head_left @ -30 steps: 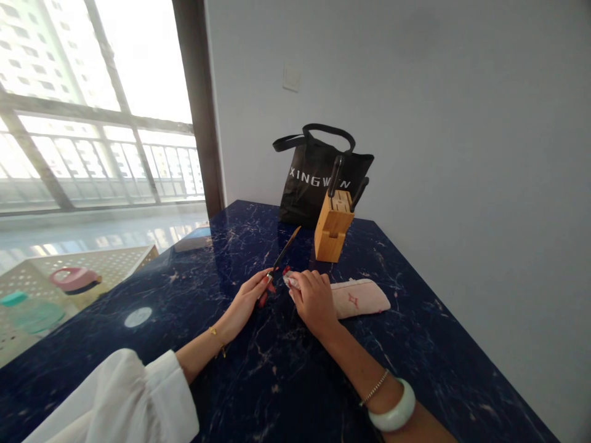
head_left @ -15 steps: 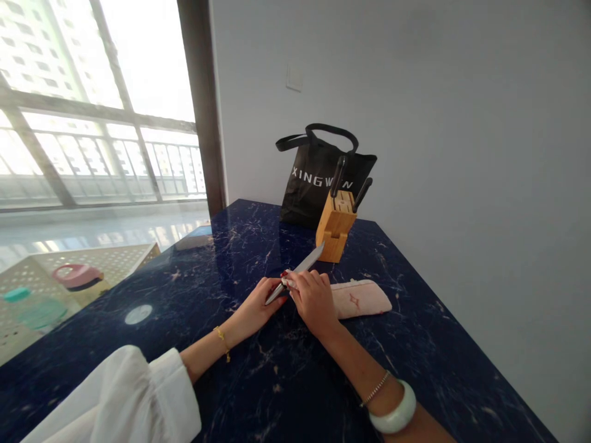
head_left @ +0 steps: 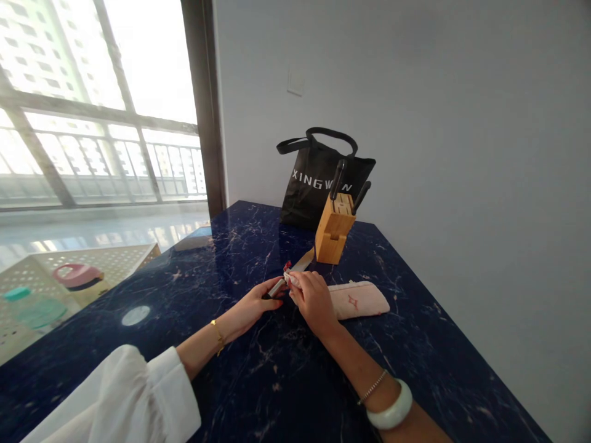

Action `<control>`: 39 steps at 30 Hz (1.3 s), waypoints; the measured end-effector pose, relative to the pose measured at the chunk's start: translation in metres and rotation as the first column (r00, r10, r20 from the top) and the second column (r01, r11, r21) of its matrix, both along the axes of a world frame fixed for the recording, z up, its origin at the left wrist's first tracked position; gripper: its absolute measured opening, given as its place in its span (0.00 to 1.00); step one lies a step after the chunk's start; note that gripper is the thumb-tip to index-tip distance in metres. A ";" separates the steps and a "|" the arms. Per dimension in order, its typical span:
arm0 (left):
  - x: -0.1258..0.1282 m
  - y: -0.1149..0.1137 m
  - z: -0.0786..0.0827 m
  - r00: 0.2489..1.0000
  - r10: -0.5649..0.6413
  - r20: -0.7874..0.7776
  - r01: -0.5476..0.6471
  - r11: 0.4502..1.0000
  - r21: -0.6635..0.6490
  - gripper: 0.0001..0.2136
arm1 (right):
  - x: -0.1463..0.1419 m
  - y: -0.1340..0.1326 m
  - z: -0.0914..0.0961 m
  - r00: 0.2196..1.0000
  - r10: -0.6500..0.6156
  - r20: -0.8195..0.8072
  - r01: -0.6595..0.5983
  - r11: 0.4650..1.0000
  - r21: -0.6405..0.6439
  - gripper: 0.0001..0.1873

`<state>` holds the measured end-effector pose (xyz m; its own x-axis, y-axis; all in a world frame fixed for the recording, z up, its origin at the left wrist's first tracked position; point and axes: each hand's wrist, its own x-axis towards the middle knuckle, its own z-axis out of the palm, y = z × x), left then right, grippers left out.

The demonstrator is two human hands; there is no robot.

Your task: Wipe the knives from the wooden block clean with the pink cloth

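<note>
A kitchen knife (head_left: 303,263) is held above the dark blue table, its blade tip pointing away toward the wooden knife block (head_left: 330,237). My left hand (head_left: 257,303) is closed on the knife's handle (head_left: 276,289). Between the fingers of my right hand (head_left: 314,301) is a pale cloth with a red patch (head_left: 290,278), pressed around the knife where blade and handle meet. A folded pink cloth (head_left: 357,299) with a red star-like mark lies right beside that hand. Whether the two cloth parts join is hidden by my hand.
Two black-handled knives (head_left: 340,175) stand in the block. Behind it leans a black tote bag (head_left: 305,191) against the wall. At left, a perforated cream basket (head_left: 124,261) holds two bottles. A pale round spot (head_left: 136,315) shows on the marble-patterned table (head_left: 194,295).
The knife has turned in my hands: its handle now shows more fully and its blade has a warm reflection. My left hand has shifted slightly left and its grip has loosened a little.
</note>
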<state>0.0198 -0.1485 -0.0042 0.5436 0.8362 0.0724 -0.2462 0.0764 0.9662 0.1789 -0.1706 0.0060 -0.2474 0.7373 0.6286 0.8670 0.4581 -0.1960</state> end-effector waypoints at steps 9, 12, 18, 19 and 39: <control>0.002 0.007 -0.019 0.980 0.194 0.043 -0.190 0.979 -0.074 0.29 | -0.019 -0.011 -0.005 0.964 0.262 0.051 -0.258 0.963 -0.080 0.24; 0.001 0.007 -0.018 0.981 0.180 0.069 -0.171 0.977 -0.124 0.30 | -0.020 -0.009 -0.007 0.961 0.267 0.075 -0.260 0.961 -0.089 0.23; 0.004 -0.001 -0.007 0.991 0.079 0.108 -0.073 0.995 -0.067 0.30 | -0.010 0.003 -0.010 0.995 0.093 -0.036 -0.095 0.994 -0.055 0.20; 0.004 -0.002 -0.006 0.992 0.074 0.105 -0.067 0.995 -0.069 0.29 | -0.010 0.001 -0.010 0.994 0.101 -0.040 -0.103 0.993 -0.051 0.20; -0.001 0.000 0.001 0.938 0.164 0.305 -0.058 0.943 -0.329 0.25 | -0.022 -0.013 -0.001 0.980 0.144 0.141 -0.140 0.990 -0.035 0.20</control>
<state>0.0185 -0.1480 -0.0036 0.4369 0.8984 -0.0446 -0.5649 0.3126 0.7637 0.1566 -0.1840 0.0047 -0.4365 0.7029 0.5616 0.8135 0.5749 -0.0874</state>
